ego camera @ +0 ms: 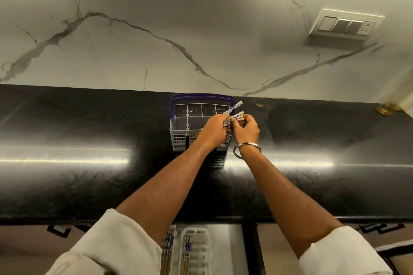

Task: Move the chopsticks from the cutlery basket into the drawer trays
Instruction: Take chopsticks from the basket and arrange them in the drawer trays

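At six o'clock, nearest the camera, the open drawer (225, 250) shows below the tabletop edge, with two white trays side by side. The left tray (173, 252) holds patterned chopsticks (168, 250) lying lengthwise; the right tray (199, 252) holds another pair (186, 252). Two rolled white sleeves (116, 245) frame the drawer, and both forearms reach toward twelve o'clock across the glossy black tabletop (89, 140). A metal bangle (247, 150) circles the right wrist. Over the cutlery basket (178, 134), grey with a purple handle, the left hand (212, 130) and right hand (245, 129) meet, both closed around a bunch of blue-and-white chopsticks (234, 111) whose ends angle up toward one o'clock. More sticks show inside the basket. Beyond stands a marble wall (156, 29), with a switch plate (346, 24) at two o'clock.
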